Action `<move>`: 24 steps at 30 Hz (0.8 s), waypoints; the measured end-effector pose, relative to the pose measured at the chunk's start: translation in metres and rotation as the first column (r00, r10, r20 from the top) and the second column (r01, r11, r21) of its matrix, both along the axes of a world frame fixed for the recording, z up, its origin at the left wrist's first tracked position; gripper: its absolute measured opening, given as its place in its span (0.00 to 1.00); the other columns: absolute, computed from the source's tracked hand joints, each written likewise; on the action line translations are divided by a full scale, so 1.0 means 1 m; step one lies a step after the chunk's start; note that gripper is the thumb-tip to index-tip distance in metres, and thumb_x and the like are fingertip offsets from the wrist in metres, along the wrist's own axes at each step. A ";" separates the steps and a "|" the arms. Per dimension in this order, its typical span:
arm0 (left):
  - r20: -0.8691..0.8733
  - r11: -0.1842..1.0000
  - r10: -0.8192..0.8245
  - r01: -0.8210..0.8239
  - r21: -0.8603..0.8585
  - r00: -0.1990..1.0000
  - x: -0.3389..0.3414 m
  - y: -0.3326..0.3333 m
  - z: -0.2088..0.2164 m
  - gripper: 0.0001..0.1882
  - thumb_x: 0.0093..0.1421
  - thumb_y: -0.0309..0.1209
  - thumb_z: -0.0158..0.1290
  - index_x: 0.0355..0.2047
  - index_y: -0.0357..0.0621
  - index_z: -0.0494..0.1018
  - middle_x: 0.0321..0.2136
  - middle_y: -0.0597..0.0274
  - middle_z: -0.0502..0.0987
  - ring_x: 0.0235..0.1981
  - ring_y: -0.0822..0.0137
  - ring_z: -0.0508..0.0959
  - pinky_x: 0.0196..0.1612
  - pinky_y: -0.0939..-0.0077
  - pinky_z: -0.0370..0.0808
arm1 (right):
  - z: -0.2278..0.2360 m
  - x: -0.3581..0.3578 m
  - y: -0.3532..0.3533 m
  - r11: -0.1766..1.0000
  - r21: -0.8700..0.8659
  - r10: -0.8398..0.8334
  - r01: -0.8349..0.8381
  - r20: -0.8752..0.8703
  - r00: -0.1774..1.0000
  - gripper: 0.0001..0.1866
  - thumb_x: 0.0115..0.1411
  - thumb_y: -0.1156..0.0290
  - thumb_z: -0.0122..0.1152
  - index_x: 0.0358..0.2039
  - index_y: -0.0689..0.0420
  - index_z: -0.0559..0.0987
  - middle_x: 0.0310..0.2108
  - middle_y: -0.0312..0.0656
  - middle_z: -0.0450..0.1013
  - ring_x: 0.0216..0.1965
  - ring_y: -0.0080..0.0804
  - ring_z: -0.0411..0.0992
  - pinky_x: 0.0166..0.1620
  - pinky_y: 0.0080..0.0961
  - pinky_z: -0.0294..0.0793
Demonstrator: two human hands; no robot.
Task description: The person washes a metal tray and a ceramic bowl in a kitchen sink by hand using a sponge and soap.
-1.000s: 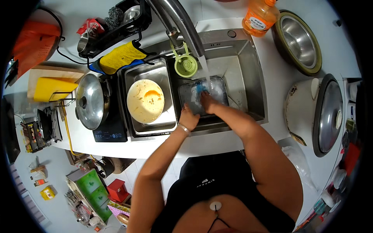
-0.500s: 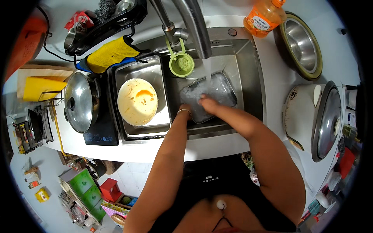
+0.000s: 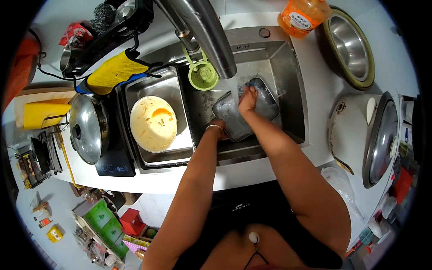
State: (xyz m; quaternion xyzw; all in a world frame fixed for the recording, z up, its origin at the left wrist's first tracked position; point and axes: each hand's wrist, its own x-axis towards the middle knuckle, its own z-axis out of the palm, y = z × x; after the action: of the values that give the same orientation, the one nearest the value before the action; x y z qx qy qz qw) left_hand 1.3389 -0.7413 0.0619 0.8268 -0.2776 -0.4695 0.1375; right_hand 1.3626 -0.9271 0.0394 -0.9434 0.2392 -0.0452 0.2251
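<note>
A grey, see-through rectangular container [image 3: 238,128] with a dark rim lies tilted in the right sink basin [image 3: 294,105], wet inside. My left hand [image 3: 217,128] grips its left edge, thumb and fingers partly hidden by the wall. Inside the container my right hand [image 3: 248,99] reaches to the far wall, its fingers stretched against the surface; I see nothing held in them. Water falls from the steel faucet [image 3: 211,40] just left of that hand. A green strainer cup [image 3: 203,75] hangs at the basin's far left corner.
In the left basin [image 3: 183,99] stands a round cream-coloured bowl [image 3: 153,123] with orange residue. A lidded pan [image 3: 87,130] is on the dark cooktop [image 3: 115,167] at left. An orange bottle [image 3: 302,18], a metal bowl [image 3: 348,47] and a white lidded pot [image 3: 355,130] line the right counter.
My right hand has moved away from me, from mid-container to its far wall. The container has shifted slightly right, with my left hand staying at its left edge.
</note>
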 end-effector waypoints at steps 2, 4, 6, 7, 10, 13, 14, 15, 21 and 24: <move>0.049 0.986 -0.127 0.121 0.119 0.991 0.003 -0.009 0.021 0.18 0.38 0.41 0.65 0.29 0.46 0.79 0.36 0.54 0.78 0.39 0.58 0.78 0.41 0.71 0.75 | 0.031 0.003 0.019 0.992 0.123 0.002 0.010 -0.101 0.995 0.18 0.43 0.70 0.62 0.37 0.58 0.76 0.43 0.50 0.69 0.47 0.49 0.64 0.53 0.35 0.62; 0.026 0.963 -0.196 0.188 0.194 0.980 0.006 -0.011 0.021 0.22 0.37 0.42 0.66 0.33 0.46 0.78 0.39 0.56 0.77 0.40 0.60 0.77 0.42 0.71 0.75 | 0.007 -0.022 0.042 0.949 0.304 0.070 -0.087 0.067 0.995 0.17 0.43 0.71 0.62 0.37 0.56 0.74 0.42 0.49 0.69 0.46 0.47 0.66 0.50 0.35 0.65; 0.002 0.964 -0.197 0.193 0.185 0.980 0.007 -0.012 0.020 0.25 0.39 0.42 0.64 0.38 0.46 0.76 0.42 0.55 0.76 0.41 0.60 0.77 0.43 0.70 0.75 | -0.020 -0.035 0.057 0.870 0.416 0.202 -0.265 0.191 0.961 0.17 0.43 0.73 0.62 0.37 0.54 0.73 0.41 0.47 0.70 0.45 0.45 0.67 0.47 0.35 0.68; -0.014 0.974 -0.173 0.173 0.145 0.985 0.007 -0.009 0.021 0.25 0.42 0.42 0.63 0.41 0.46 0.75 0.44 0.55 0.75 0.42 0.60 0.76 0.43 0.70 0.75 | -0.025 -0.037 0.062 0.812 0.449 0.298 -0.373 0.229 0.927 0.17 0.43 0.74 0.62 0.36 0.54 0.73 0.40 0.45 0.70 0.44 0.44 0.68 0.46 0.35 0.69; -0.074 0.983 0.162 -0.154 0.101 0.984 0.005 -0.011 0.009 0.26 0.44 0.41 0.61 0.44 0.46 0.73 0.44 0.53 0.74 0.43 0.58 0.75 0.44 0.67 0.74 | -0.032 -0.031 0.076 0.802 0.509 0.270 -0.314 0.160 0.950 0.16 0.43 0.74 0.64 0.35 0.53 0.72 0.37 0.43 0.72 0.40 0.41 0.71 0.44 0.33 0.70; -0.119 0.811 0.585 -0.575 0.112 0.802 0.003 -0.015 -0.043 0.26 0.44 0.38 0.61 0.45 0.44 0.72 0.43 0.51 0.74 0.44 0.54 0.74 0.46 0.63 0.72 | -0.017 -0.009 0.091 0.766 0.642 -0.052 0.004 0.055 0.997 0.15 0.44 0.74 0.64 0.34 0.54 0.72 0.33 0.41 0.74 0.37 0.35 0.72 0.42 0.28 0.70; -0.126 0.711 0.704 -0.693 0.120 0.699 0.002 -0.011 -0.055 0.26 0.44 0.37 0.61 0.45 0.44 0.72 0.42 0.50 0.75 0.44 0.52 0.74 0.46 0.62 0.72 | -0.016 -0.010 0.091 0.757 0.649 0.054 -0.076 0.053 0.997 0.14 0.44 0.74 0.63 0.34 0.54 0.73 0.32 0.41 0.74 0.37 0.36 0.72 0.43 0.29 0.70; -0.043 0.834 0.550 -0.545 0.091 0.834 -0.003 -0.004 -0.066 0.23 0.48 0.36 0.56 0.45 0.43 0.72 0.43 0.48 0.74 0.45 0.51 0.73 0.47 0.62 0.71 | -0.016 -0.015 0.087 0.742 0.656 0.155 -0.137 0.030 0.987 0.14 0.44 0.74 0.62 0.34 0.53 0.74 0.31 0.41 0.74 0.37 0.37 0.72 0.43 0.30 0.70; 0.280 0.956 -0.180 0.101 0.275 0.943 0.000 -0.009 -0.015 0.18 0.46 0.39 0.56 0.37 0.46 0.77 0.41 0.52 0.76 0.45 0.54 0.74 0.48 0.69 0.71 | 0.013 -0.051 0.002 0.456 0.337 0.869 -0.824 -0.371 0.328 0.12 0.42 0.74 0.59 0.31 0.50 0.79 0.35 0.41 0.75 0.41 0.40 0.72 0.47 0.35 0.70; 0.333 0.979 -0.063 -0.006 0.205 0.941 -0.002 -0.011 -0.015 0.18 0.39 0.36 0.62 0.33 0.45 0.78 0.37 0.56 0.78 0.42 0.59 0.77 0.46 0.71 0.73 | 0.013 -0.059 -0.034 0.518 0.157 0.787 -0.841 -0.474 0.396 0.13 0.41 0.75 0.56 0.30 0.51 0.80 0.36 0.45 0.75 0.41 0.43 0.72 0.45 0.37 0.71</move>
State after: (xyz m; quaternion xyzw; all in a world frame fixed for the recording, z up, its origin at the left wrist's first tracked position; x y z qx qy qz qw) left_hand 1.3371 -0.7518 0.0465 0.9005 -0.2597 -0.3486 -0.0040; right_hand 1.3034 -0.9608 0.0521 -0.9267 -0.2068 0.2978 0.0987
